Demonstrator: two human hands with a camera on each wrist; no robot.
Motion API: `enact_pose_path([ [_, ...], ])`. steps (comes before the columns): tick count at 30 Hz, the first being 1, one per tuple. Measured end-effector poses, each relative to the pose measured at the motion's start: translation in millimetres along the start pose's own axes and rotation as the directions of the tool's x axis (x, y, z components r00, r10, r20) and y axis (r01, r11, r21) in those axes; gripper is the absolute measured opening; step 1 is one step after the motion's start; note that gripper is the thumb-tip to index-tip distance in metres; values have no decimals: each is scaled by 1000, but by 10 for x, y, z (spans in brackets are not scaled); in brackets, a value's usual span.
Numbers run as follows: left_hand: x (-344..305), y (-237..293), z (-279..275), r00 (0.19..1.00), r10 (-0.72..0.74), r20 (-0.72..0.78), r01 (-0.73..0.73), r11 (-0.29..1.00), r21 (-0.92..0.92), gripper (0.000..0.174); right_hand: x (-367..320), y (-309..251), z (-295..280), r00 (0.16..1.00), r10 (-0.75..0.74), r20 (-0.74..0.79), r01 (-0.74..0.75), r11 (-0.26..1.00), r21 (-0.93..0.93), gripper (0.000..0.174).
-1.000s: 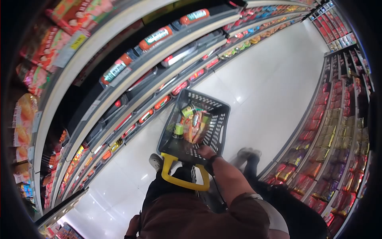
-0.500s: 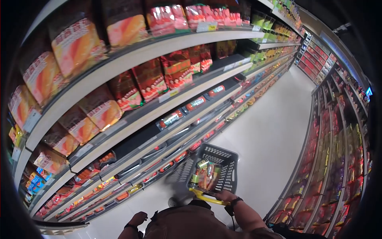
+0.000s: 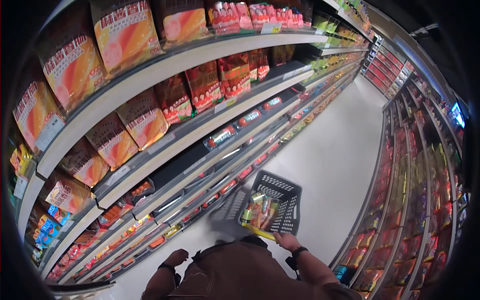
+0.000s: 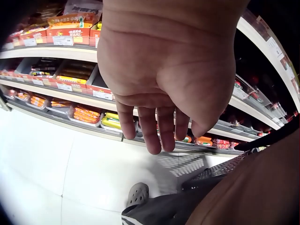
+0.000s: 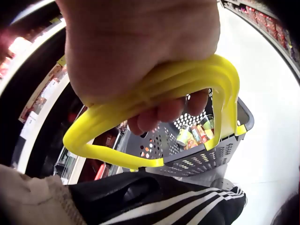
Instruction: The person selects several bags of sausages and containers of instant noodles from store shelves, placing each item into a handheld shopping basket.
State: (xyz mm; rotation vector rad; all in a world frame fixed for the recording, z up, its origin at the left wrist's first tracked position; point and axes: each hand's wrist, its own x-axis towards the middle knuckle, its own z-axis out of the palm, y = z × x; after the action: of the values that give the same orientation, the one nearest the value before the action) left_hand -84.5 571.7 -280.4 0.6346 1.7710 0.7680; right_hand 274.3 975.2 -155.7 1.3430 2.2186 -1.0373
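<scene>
My right hand (image 3: 287, 242) grips the yellow handle (image 5: 79, 136) of a dark grey shopping basket (image 3: 291, 207). In the right wrist view the fingers are curled under the handle bar. Perforated walls surround several goods in the basket, among them a green-labelled can (image 5: 183, 137) and red-and-orange packets (image 5: 197, 134). My left hand (image 4: 164, 79) hangs loosely beside my body, holding nothing, with its fingers pointing down. In the head view that hand (image 3: 176, 257) is at the lower left, near the shelves.
Shelves run along the left, with orange snack pouches (image 3: 127, 37), red pouches (image 3: 234, 75) and wrapped sausages (image 3: 220, 136). More shelving with red and yellow packets (image 3: 400, 215) lines the right. A pale tiled floor (image 3: 327, 155) stretches between them. My grey shoe (image 4: 138, 193) stands behind the basket.
My right hand has moved from the basket's near end onto the yellow handle, which is now raised. The head view has tilted up toward the left shelves, and more of my left hand shows.
</scene>
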Motion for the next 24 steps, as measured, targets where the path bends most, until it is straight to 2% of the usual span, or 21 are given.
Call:
enact_pose_path([
  [1,-13,16,15,996,-86,-23,84,993,-77,31,6,-11,53,1000,29,-5,-29,1000,10,68],
  [3,-73,18,11,995,-101,-7,101,993,-60,32,-2,-30,164,999,27,-17,-27,999,21,68],
  [5,-130,52,6,995,-101,-5,101,995,-2,32,9,-94,220,994,77,-73,-70,994,87,67],
  [6,-167,70,-15,998,-60,16,58,992,110,31,33,-117,243,992,116,-57,-111,989,95,67],
  [7,-202,96,-9,998,-59,18,57,992,110,31,28,-139,250,991,118,-58,-113,989,95,67],
  [9,-249,89,6,999,-36,37,26,967,253,31,-7,-227,196,990,112,-86,-104,990,100,64],
  [11,-317,216,37,985,-174,-7,173,967,186,30,18,-225,166,991,95,-93,-83,989,122,64],
  [13,-320,300,45,977,-212,-7,208,955,209,30,47,-223,150,992,78,-98,-63,987,147,65],
  [14,-277,204,44,978,-210,-8,207,956,210,30,55,-217,143,990,97,-103,-80,985,151,65],
  [16,-125,-204,73,998,-3,62,-16,954,300,31,75,-214,93,987,113,-111,-95,983,156,66],
  [19,-18,-187,128,998,9,57,-22,973,231,31,168,-206,6,986,135,-100,-120,982,143,68],
  [20,1,-184,150,996,74,55,-86,959,268,31,233,-153,8,984,145,-105,-130,982,134,68],
  [21,5,-81,182,998,-58,38,49,978,201,31,259,-128,-6,981,158,-108,-144,982,125,69],
  [23,-28,75,246,999,-52,-1,51,984,172,33,335,-99,-79,981,174,-91,-163,979,119,68],
  [24,-56,109,301,993,-113,-25,114,990,84,34,374,-100,-130,981,161,-107,-149,983,111,68],
])
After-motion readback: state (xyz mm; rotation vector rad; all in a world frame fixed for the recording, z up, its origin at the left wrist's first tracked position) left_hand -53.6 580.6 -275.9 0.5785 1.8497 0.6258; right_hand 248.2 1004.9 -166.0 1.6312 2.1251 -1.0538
